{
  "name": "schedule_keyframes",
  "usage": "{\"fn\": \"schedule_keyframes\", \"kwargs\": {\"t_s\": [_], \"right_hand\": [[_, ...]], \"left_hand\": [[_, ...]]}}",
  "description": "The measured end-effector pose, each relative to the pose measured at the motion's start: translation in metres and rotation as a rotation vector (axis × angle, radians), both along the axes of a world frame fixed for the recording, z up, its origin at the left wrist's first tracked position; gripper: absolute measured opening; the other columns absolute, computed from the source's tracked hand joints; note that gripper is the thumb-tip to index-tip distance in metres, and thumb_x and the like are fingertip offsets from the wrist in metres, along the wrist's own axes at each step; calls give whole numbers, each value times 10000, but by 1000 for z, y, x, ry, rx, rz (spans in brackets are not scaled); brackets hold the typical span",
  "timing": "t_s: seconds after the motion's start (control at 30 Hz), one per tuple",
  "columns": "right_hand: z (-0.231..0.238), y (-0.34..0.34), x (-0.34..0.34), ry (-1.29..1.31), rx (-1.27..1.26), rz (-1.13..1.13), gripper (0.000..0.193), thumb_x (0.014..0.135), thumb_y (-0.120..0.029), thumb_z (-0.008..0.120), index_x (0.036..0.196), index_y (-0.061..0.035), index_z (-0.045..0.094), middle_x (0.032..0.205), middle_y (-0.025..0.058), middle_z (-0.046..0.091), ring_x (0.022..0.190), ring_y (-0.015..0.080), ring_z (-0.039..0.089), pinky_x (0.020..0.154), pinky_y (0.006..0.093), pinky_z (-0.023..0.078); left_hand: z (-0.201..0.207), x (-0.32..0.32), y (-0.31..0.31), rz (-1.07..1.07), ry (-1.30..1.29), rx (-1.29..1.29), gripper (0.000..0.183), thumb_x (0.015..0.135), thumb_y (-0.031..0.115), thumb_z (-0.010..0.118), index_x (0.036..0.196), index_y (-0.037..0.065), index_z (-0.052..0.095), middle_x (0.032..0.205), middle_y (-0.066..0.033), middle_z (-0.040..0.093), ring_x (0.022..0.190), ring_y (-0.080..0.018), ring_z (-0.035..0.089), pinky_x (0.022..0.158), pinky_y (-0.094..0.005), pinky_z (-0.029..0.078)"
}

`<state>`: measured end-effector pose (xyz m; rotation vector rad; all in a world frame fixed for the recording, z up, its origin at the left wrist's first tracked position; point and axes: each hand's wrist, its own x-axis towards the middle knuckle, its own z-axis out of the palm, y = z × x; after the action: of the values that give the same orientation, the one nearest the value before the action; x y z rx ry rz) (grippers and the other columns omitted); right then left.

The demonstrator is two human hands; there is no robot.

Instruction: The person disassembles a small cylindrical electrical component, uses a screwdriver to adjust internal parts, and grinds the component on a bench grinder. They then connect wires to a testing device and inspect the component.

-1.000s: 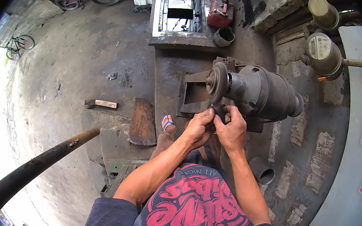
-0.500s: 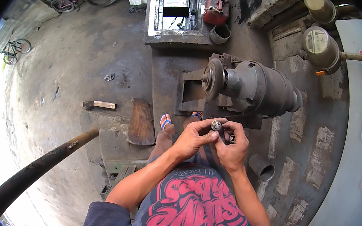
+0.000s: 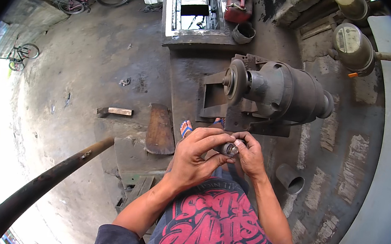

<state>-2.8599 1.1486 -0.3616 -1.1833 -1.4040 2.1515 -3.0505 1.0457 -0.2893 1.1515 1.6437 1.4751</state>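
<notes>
Close in front of my shirt, both hands work on one small dark cylindrical metal part (image 3: 229, 149) with a shiny end. My left hand (image 3: 196, 154) is closed around its body, the fingers over the top and the thumb below. The thumb and fingertips of my right hand (image 3: 250, 157) pinch at the shiny end, on the part's right side. What else the curled right fingers may hold is hidden. Just beyond my hands stands a grey bench grinder (image 3: 287, 92), with a round wheel (image 3: 234, 83) on its left side; neither hand touches it.
A hammer (image 3: 115, 111) and a worn wooden board (image 3: 160, 130) lie at the left. A dark pole (image 3: 51, 180) slants in from the lower left. Right of me are a pipe stub (image 3: 290, 178) and a large sign (image 3: 371, 202). A red container (image 3: 238, 9) stands at the back.
My left hand has wrapped further over the metal part, whose shiny end has turned to the right. A second small round piece seen by my right fingers is now hidden. The view has shifted slightly.
</notes>
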Motion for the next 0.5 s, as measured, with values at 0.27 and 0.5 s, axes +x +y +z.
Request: {"fn": "schedule_keyframes", "kwargs": {"t_s": [0.27, 0.5], "right_hand": [[-3, -15, 10, 114, -70, -100, 261, 954, -11, 685, 1184, 52, 579, 951, 108, 695, 816, 136, 674, 728, 274, 573], [51, -9, 13, 106, -12, -104, 243, 953, -56, 700, 1176, 34, 666, 1012, 95, 700, 798, 127, 650, 689, 259, 544]], "left_hand": [[12, -1, -5, -21, -46, 43, 456, 686, 108, 909, 1107, 37, 748, 1067, -124, 712, 1029, -230, 675, 1015, -372, 481], [15, 1, -4, -117, -392, 54, 478, 705, 162, 918, 1131, 37, 740, 1115, -104, 729, 1095, -218, 663, 1013, -361, 476]]}}
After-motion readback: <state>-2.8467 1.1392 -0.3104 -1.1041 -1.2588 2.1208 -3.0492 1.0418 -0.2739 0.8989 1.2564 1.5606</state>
